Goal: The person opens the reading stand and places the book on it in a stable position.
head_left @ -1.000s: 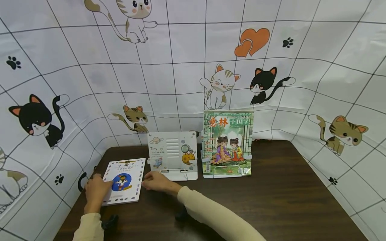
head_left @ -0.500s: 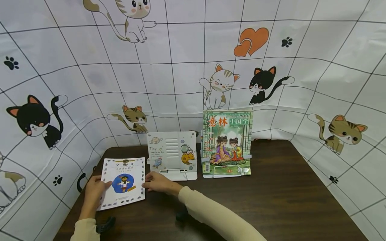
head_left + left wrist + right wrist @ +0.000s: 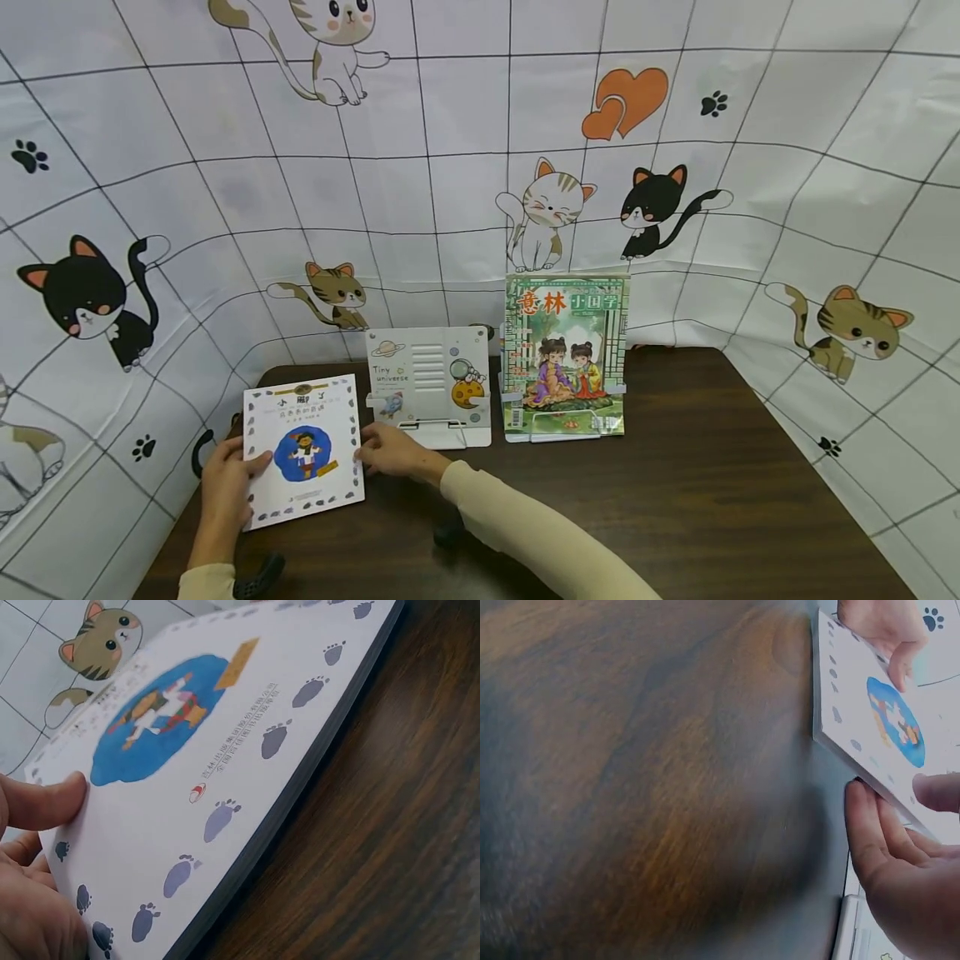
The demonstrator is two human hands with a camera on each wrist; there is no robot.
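A white book [image 3: 303, 450] with a blue round picture and a border of small footprints is tilted up at the left of the table. My left hand [image 3: 227, 490] grips its left edge, the thumb lying on the cover and the fingers behind. On the opposite edge, my right hand [image 3: 396, 452] pinches the book; in the right wrist view the right thumb [image 3: 937, 792] is over the cover and the fingers are underneath. The left wrist view shows the book's lower edge [image 3: 281, 802] slanting above the wood.
Behind my right hand stands a white book stand [image 3: 429, 375] printed with planets. To its right, a green magazine [image 3: 566, 358] leans upright on a similar stand. Dark wood table [image 3: 697, 483] extends right, and a cat-patterned cloth [image 3: 465, 192] hangs behind.
The book has come up off the table and tilted toward me, shifting slightly left. My left hand has moved from on top of its edge to gripping it; the right hand now pinches the other edge.
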